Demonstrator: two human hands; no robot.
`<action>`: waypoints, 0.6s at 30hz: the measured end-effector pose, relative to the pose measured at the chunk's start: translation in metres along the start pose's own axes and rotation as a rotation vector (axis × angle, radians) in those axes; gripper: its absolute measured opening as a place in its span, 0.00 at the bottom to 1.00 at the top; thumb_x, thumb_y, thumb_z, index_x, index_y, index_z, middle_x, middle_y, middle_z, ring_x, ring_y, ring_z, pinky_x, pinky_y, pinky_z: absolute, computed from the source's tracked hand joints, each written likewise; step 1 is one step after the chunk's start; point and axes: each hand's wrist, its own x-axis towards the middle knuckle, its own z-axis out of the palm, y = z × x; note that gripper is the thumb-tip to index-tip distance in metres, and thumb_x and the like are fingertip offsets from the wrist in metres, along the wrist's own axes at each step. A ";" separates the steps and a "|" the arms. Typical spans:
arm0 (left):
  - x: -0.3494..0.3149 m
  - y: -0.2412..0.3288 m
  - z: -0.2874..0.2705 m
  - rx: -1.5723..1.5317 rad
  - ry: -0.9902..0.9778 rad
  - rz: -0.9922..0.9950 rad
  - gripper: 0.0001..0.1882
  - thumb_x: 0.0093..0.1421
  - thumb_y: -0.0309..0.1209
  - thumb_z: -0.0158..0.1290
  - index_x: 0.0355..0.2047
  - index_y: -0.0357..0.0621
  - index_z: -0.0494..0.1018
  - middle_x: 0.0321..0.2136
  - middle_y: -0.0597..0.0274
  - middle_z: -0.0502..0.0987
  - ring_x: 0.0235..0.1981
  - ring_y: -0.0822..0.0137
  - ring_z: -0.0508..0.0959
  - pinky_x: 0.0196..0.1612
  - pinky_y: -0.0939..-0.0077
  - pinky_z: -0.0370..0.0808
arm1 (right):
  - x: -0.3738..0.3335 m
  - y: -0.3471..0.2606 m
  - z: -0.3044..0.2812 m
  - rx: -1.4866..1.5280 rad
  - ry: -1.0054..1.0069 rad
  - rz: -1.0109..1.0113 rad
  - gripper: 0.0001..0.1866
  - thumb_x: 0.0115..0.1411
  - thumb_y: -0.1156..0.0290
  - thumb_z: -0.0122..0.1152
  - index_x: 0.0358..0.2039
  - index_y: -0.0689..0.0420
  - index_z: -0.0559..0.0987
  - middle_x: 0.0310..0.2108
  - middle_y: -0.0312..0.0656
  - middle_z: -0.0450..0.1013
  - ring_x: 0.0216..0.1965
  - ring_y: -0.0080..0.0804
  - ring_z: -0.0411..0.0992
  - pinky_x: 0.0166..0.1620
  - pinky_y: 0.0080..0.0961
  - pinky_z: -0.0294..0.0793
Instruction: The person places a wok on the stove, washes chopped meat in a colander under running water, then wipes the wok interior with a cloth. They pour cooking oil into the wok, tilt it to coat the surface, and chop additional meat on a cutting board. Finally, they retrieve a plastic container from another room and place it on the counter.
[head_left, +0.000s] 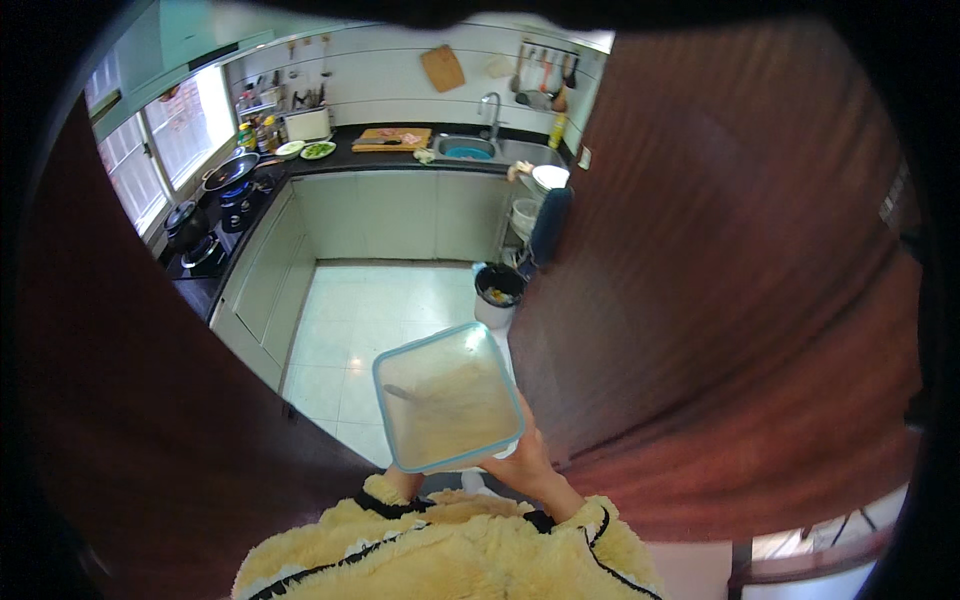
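Note:
A squarish clear plastic food container with a blue-rimmed lid is held out in front of me, slightly tilted. Through the lid I make out pale contents and a darker spoon-like shape, both blurred. My right hand grips the near right corner, its fingers partly behind the box. From the near left, my left hand supports the container from below, and its fingers are hidden there. Both arms wear fluffy yellow sleeves with black trim.
Dark reddish-brown door panels flank the kitchen entrance. Ahead, a bin stands on the pale tiled floor. A wok and a black pot sit on the stove at left. Along the back counter are a cutting board and a sink.

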 end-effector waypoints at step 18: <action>0.054 0.172 -0.158 1.464 0.658 0.270 0.26 0.61 0.45 0.44 0.56 0.46 0.63 0.52 0.54 0.69 0.52 0.59 0.70 0.53 0.64 0.68 | 0.072 0.510 0.031 0.078 -0.340 0.771 0.16 0.59 0.73 0.46 0.16 0.61 0.73 0.12 0.37 0.67 0.15 0.26 0.66 0.19 0.26 0.64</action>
